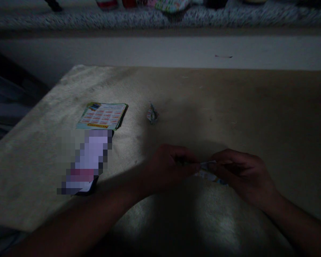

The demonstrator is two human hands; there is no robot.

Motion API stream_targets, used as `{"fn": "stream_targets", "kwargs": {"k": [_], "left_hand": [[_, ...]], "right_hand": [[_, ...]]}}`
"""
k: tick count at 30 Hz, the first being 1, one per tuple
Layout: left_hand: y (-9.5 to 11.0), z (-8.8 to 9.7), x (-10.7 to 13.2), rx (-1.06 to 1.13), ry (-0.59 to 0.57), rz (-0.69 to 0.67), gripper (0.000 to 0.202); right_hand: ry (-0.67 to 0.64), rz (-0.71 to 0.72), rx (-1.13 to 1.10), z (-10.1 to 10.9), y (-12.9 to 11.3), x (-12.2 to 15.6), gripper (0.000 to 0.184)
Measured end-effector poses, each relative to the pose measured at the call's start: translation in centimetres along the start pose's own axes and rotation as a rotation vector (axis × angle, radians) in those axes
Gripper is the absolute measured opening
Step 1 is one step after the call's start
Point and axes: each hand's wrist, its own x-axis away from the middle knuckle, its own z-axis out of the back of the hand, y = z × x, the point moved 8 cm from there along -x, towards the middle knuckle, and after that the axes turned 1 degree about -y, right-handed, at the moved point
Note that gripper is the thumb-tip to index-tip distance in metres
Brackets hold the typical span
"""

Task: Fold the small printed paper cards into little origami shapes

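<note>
Between my two hands is a small piece of printed paper (207,175), light with coloured patches, partly covered by the fingers. My left hand (171,166) pinches its left end between thumb and fingers. On the other end, my right hand (240,175) is closed in the same way. The paper's upper edge looks folded or creased, though dim light blurs the detail. Farther back on the table stands a small folded paper piece (152,115) with a pointed top, apart from both hands.
A stack of printed cards or leaflets (104,116) lies at the left of the table (256,103). Just in front of it is a phone (92,157) with a lit, pixelated screen. Behind the table, a speckled stone ledge (139,19) holds several items.
</note>
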Motion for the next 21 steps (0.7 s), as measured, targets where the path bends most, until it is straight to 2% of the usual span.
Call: {"fn": "stream_targets", "kwargs": {"k": [3,10,17,21], "left_hand": [[-0.5,-0.2,-0.1,0.075,-0.007,0.015,0.013],[-0.5,0.7,-0.7,0.256,0.000,-0.014,0.026],[-1.1,0.8,-0.8,0.216,-0.067,0.030,0.021],[-1.6,0.8,-1.0,0.236,-0.066,0.040,0.019]], "right_hand": [[-0.011,0.030,0.040,0.0,-0.4,-0.1,0.010],[0.116,0.117,0.136,1.6,-1.0,0.1,0.001],[0.038,0.285,0.123,1.1,-1.3,0.1,0.017],[-0.002,0.442,0.149,0.9,-2.6,0.2,0.024]]}}
